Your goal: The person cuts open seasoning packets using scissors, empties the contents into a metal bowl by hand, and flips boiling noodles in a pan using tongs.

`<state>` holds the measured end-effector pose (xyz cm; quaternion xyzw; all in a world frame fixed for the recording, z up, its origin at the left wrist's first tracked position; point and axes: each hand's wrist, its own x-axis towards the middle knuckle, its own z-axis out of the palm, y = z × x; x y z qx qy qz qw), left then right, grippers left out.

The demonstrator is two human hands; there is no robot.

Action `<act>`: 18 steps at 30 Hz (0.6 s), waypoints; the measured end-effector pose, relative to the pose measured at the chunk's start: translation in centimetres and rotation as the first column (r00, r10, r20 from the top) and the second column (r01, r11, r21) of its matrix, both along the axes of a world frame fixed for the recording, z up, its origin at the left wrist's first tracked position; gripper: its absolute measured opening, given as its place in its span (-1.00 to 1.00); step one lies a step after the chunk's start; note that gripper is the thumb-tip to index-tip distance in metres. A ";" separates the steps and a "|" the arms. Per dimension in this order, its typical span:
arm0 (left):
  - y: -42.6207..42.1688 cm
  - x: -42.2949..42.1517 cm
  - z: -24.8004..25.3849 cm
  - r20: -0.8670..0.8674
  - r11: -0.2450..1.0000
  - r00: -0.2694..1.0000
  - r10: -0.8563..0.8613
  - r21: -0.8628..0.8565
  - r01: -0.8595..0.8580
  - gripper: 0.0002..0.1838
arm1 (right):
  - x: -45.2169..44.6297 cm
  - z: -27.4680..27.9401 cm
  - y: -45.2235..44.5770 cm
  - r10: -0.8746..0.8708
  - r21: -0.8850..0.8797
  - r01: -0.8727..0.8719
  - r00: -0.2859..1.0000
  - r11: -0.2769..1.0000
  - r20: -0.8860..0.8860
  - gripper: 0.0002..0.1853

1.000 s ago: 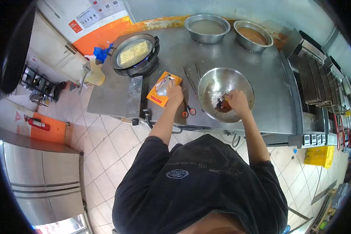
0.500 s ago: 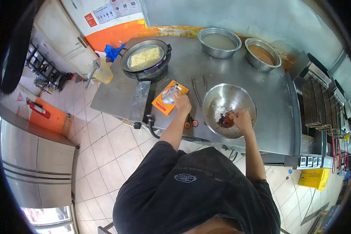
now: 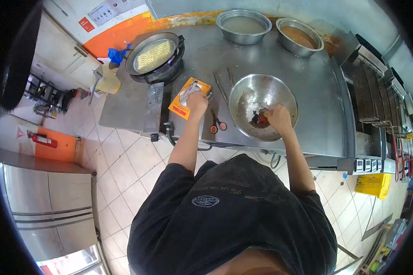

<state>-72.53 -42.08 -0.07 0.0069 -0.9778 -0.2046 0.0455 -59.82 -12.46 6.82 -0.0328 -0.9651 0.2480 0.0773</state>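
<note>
My left hand (image 3: 198, 103) rests at an orange box (image 3: 181, 106), its fingers closed on a small whitish packet (image 3: 188, 90) over the box top. Inside the large steel bowl (image 3: 248, 94), my right hand (image 3: 278, 117) has its fingers pressed together, and what they hold is too small to make out. Dark red sauce (image 3: 262, 121), dark bits and white powder lie at the bowl's bottom. Between box and bowl are orange-handled scissors (image 3: 218, 127) and metal tongs (image 3: 221, 87).
A pan (image 3: 132, 58) with a noodle block stands on a burner at the back left. Two metal basins hold pale liquid (image 3: 244, 25) and brown liquid (image 3: 299, 37). Racks (image 3: 374, 94) stand at the right, a yellow jug (image 3: 109, 82) at the left.
The head view has shifted and moved back. My left hand has moved slightly over the box with the packet; my right hand stays in the bowl.
</note>
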 end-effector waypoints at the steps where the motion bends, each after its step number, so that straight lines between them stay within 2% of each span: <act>1: 0.2 -0.3 -0.2 0.039 1.000 0.999 -0.009 -0.002 0.009 -0.83 | 0.0 -0.2 -0.1 0.002 -0.016 -0.003 1.000 1.000 -0.020 -0.83; 2: 0.4 -0.6 -0.4 0.076 1.000 0.997 -0.019 -0.002 0.020 -0.82 | -0.2 -0.3 -0.2 0.003 -0.031 -0.004 0.999 1.000 -0.042 -0.82; 5: 1.8 -0.1 -1.3 0.034 0.993 0.998 -0.054 -0.107 0.058 -0.79 | -0.1 0.4 -0.6 0.007 -0.064 -0.011 0.998 0.998 -0.057 -0.81; 7: 2.4 -0.5 -3.6 0.029 0.997 0.999 -0.036 -0.072 0.038 -0.78 | 0.2 0.5 -0.8 0.013 -0.068 -0.017 0.998 0.998 -0.058 -0.81; 8: 3.5 0.4 -2.2 -0.054 0.996 0.998 0.014 -0.087 -0.019 -0.82 | -0.5 0.3 -0.7 0.035 -0.058 -0.040 0.997 0.998 -0.075 -0.81; 9: 4.0 0.6 -1.5 -0.016 0.988 0.999 0.039 -0.148 -0.041 -0.84 | -0.3 -0.3 -0.4 0.041 -0.052 -0.045 0.997 0.998 -0.069 -0.81; 12: 4.3 0.8 -1.2 -0.035 0.986 0.999 -0.005 -0.165 0.000 -0.86 | -0.7 -0.7 0.1 0.027 -0.048 -0.027 1.000 0.998 -0.010 -0.81; 18: 4.1 0.2 -1.5 -0.009 0.996 0.998 0.065 -0.064 -0.065 -0.84 | -0.6 -0.1 0.0 0.020 -0.060 -0.023 0.999 0.998 -0.039 -0.82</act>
